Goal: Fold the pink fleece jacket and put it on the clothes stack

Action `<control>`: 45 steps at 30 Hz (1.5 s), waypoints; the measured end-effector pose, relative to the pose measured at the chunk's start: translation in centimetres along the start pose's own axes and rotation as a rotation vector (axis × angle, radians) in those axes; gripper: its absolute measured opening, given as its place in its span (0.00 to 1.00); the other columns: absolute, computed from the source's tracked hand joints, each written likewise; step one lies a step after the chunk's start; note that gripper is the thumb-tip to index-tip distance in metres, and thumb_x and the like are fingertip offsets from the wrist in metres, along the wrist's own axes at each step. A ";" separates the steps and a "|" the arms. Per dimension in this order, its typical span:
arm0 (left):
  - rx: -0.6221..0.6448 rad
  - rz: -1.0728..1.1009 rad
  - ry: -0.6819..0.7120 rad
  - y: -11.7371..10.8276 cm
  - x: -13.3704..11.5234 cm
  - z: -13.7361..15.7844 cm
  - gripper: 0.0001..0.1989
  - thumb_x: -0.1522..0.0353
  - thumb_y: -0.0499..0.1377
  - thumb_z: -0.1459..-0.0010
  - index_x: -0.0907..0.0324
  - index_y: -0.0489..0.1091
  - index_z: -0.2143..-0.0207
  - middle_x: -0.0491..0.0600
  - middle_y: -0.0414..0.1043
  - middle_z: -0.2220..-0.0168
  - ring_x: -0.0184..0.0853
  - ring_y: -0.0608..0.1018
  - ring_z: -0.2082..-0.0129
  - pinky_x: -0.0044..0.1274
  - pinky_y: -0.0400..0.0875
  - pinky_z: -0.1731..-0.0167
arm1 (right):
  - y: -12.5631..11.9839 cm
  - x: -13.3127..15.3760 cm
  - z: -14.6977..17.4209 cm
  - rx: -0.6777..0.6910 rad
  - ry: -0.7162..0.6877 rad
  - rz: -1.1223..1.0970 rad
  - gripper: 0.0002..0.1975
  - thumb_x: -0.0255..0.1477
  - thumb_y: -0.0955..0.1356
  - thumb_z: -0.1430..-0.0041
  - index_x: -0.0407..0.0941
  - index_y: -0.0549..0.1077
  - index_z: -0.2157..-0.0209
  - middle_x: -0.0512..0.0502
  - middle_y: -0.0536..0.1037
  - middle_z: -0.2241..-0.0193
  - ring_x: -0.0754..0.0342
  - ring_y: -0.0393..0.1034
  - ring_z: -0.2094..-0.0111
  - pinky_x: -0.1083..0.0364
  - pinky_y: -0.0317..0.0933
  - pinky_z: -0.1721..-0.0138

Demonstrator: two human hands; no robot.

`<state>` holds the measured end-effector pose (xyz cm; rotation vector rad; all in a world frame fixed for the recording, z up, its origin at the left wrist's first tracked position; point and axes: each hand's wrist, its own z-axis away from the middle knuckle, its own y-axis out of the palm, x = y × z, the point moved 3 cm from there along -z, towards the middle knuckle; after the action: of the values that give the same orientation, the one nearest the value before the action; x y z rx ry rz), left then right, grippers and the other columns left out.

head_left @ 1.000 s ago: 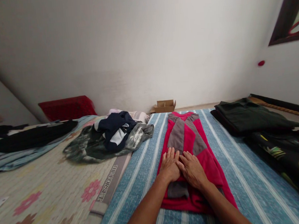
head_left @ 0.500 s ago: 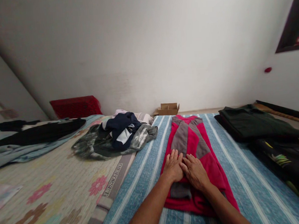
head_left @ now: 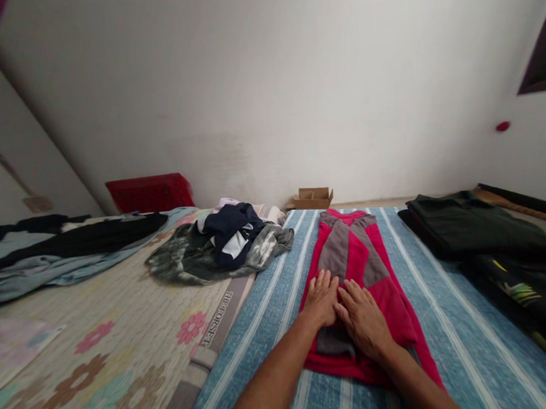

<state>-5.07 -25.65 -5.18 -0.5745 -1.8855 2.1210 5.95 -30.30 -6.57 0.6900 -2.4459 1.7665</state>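
Observation:
A red and grey long-sleeved top point(head_left: 358, 258) lies folded into a long strip on the blue striped sheet point(head_left: 258, 336), collar toward the wall. My left hand point(head_left: 323, 297) rests flat on its middle, fingers stretched out. Close beside it, my right hand point(head_left: 362, 316) also presses flat on the cloth, fingers spread, the two thumbs nearly meeting. Neither hand grips anything. Part of the garment's lower end is hidden under my hands and forearms.
To the left, a navy and grey clothes heap point(head_left: 231, 238) sits on the floral mat point(head_left: 137, 338). Black and light blue clothes point(head_left: 93, 248) lie farther left. Dark folded clothes point(head_left: 475, 221) are stacked at right. A cardboard box point(head_left: 314, 197) and a red case point(head_left: 150, 192) stand by the wall.
The view has turned slightly left, so everything appears shifted right. Both hands stay flat on the top in nearly the same place.

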 end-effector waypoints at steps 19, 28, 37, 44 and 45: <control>-0.086 -0.011 -0.025 0.8 0.4 2.5 0.27 0.60 0.40 0.37 0.64 0.51 0.39 0.57 0.44 0.35 0.40 0.46 0.36 0.37 0.44 0.40 | -0.3 0.4 1.5 0.100 -0.001 -0.063 0.28 0.42 0.57 0.37 0.38 0.63 0.43 0.37 0.62 0.43 0.44 0.53 0.40 0.44 0.49 0.42; -0.124 0.002 -0.012 0.0 0.4 2.7 0.25 0.61 0.43 0.37 0.64 0.55 0.41 0.57 0.49 0.37 0.39 0.50 0.37 0.38 0.48 0.41 | -1.3 0.8 2.4 0.050 -0.036 -0.080 0.30 0.43 0.58 0.38 0.37 0.62 0.43 0.36 0.62 0.43 0.43 0.54 0.41 0.45 0.52 0.43; -0.264 0.101 0.084 -0.9 -0.2 6.2 0.19 0.64 0.48 0.39 0.59 0.63 0.47 0.53 0.61 0.42 0.37 0.60 0.40 0.37 0.52 0.41 | -2.6 0.9 7.0 0.005 -0.248 -0.029 0.35 0.41 0.66 0.46 0.43 0.56 0.39 0.37 0.57 0.40 0.43 0.49 0.39 0.43 0.51 0.43; -0.184 0.108 0.156 -1.3 -0.4 9.9 0.26 0.65 0.55 0.45 0.59 0.59 0.43 0.53 0.56 0.39 0.39 0.56 0.38 0.37 0.53 0.41 | -2.3 0.3 8.6 -0.042 -0.319 0.094 0.31 0.24 0.65 0.48 0.44 0.58 0.40 0.35 0.57 0.40 0.42 0.46 0.38 0.43 0.55 0.44; -0.169 0.107 0.170 -1.3 -0.5 10.3 0.28 0.65 0.55 0.46 0.58 0.58 0.42 0.53 0.55 0.39 0.39 0.55 0.38 0.38 0.52 0.41 | -2.3 0.3 8.8 -0.049 -0.324 0.104 0.31 0.22 0.64 0.48 0.44 0.58 0.41 0.36 0.57 0.40 0.43 0.46 0.38 0.43 0.55 0.45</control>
<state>-9.29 -34.86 -2.97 -0.8814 -1.9883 1.9164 8.48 -38.97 -7.51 0.9258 -2.7690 1.7414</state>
